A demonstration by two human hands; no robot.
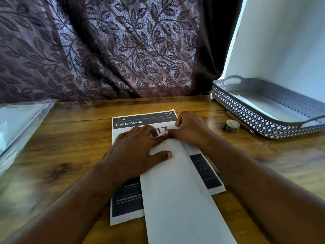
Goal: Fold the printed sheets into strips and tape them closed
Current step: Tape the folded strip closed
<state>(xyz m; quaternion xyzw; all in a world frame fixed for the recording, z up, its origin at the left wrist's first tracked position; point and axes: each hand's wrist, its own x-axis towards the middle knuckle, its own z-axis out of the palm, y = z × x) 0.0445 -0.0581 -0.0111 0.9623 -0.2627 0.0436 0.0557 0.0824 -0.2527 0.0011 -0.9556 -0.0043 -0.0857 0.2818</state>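
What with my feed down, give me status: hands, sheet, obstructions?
Left hand flat on folded sheet. Right hand pinching its far end. Tape roll idle by tray, nothing blocking.

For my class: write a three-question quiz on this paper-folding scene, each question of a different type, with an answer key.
1. True or false: the tape roll lies inside the grey tray.
2. Which hand lies spread, palm down, on the folded white strip?
3. Fill in: the printed sheet is headed "____ ROOM".
Key: 1 false, it sits on the table beside the tray; 2 the left hand; 3 LIVING.
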